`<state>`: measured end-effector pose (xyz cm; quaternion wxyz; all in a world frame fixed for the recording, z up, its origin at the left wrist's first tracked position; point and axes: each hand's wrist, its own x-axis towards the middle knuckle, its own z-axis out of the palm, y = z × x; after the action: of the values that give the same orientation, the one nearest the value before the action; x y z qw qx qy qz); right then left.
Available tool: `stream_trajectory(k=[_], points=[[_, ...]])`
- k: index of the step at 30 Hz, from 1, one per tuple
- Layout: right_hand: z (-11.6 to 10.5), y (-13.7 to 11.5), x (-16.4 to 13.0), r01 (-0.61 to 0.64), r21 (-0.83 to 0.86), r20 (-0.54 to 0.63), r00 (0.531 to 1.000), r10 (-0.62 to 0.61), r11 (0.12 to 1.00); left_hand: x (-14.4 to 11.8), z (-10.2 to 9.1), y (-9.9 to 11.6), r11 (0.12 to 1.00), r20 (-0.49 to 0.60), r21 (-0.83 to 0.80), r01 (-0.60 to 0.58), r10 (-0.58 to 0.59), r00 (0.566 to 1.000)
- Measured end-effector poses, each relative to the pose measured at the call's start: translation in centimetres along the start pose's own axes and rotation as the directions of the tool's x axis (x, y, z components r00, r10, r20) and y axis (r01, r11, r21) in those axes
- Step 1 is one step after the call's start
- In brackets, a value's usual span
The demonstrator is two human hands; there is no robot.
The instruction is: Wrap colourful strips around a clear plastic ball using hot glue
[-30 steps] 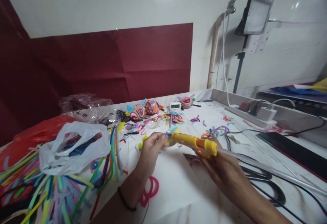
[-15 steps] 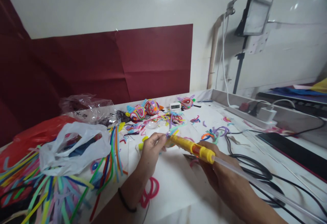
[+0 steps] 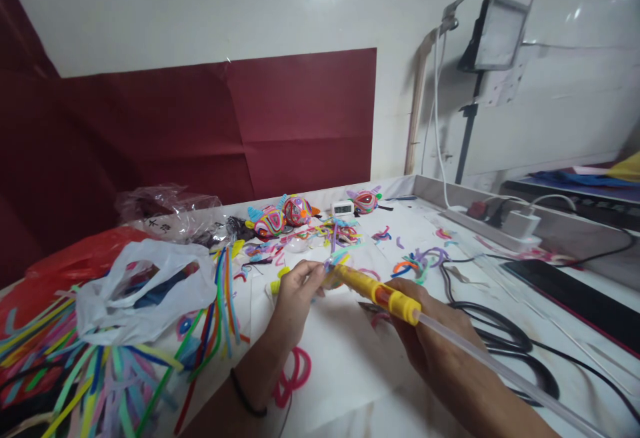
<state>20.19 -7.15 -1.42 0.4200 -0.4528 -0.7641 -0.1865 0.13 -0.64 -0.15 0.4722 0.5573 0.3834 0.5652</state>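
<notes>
Cluttered table (image 3: 350,365): right hand (image 3: 430,335) grips glue gun (image 3: 375,289)

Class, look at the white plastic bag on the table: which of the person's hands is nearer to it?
Left. The left hand is just to the right of the white plastic bag, apart from it. The right hand, gripping the yellow glue gun, lies farther right, beyond the left.

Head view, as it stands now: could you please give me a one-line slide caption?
Right hand aims a yellow glue gun at a small craft piece pinched by the left hand.
</notes>
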Motion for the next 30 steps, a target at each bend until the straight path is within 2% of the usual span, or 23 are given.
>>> stream_trajectory(k=[9,25,30], points=[[-0.04,-0.32,-0.1,-0.028,0.002,0.056,0.998,0.028,1.0,0.07,0.17,0.08,0.999,-0.024,-0.034,-0.002,0.001,1.0],[0.0,0.11,-0.34,-0.102,-0.027,0.033,0.994,0.103,0.994,-0.05,0.08,0.0,1.0,0.01,-0.012,0.001,-0.001,1.0],[-0.26,-0.04,-0.25,-0.122,0.017,0.065,0.991,0.121,0.992,0.02,0.01,-0.1,1.0,0.012,-0.014,0.002,-0.002,1.0]])
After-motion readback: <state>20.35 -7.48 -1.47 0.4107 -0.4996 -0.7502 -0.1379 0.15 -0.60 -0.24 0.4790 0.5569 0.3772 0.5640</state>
